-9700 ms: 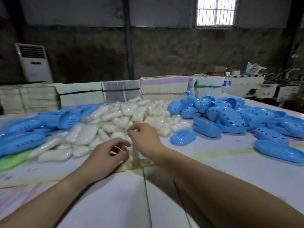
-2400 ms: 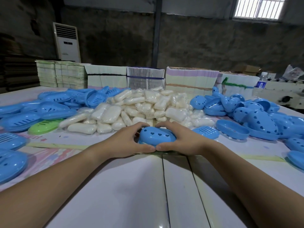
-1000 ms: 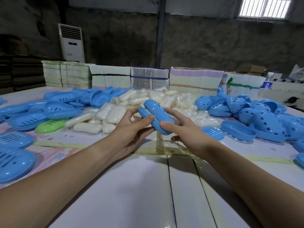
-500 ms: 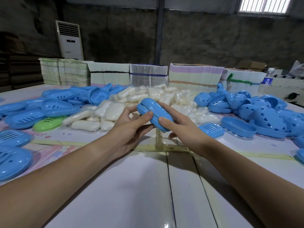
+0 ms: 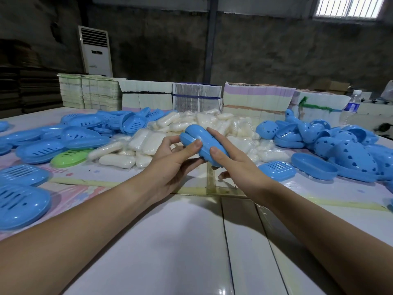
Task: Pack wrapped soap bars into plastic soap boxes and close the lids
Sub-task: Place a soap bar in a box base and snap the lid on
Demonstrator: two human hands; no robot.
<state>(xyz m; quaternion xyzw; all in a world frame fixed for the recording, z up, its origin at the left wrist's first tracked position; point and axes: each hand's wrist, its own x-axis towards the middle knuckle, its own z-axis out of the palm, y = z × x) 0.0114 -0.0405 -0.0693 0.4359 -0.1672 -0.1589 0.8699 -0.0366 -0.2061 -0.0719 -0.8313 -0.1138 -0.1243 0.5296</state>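
A closed blue soap box point(image 5: 202, 141) is held tilted above the table in front of me. My left hand point(image 5: 172, 160) grips its near left side, thumb on top and fingers underneath. My right hand point(image 5: 231, 160) holds its right side, thumb pressed on the lid and fingers along the far edge. Behind the box lies a heap of white wrapped soap bars point(image 5: 191, 133). What is inside the box is hidden.
Blue slotted trays point(image 5: 49, 143) and one green tray point(image 5: 69, 157) lie at the left. Blue lids with heart-shaped holes point(image 5: 344, 145) are piled at the right, with a loose tray point(image 5: 276, 171) nearer. Stacks of flat cartons point(image 5: 195, 99) and a water bottle point(image 5: 350, 107) stand behind.
Both hands lifted the closed box off the table and tilted it. In the last half second it has stayed in nearly the same place between both hands.
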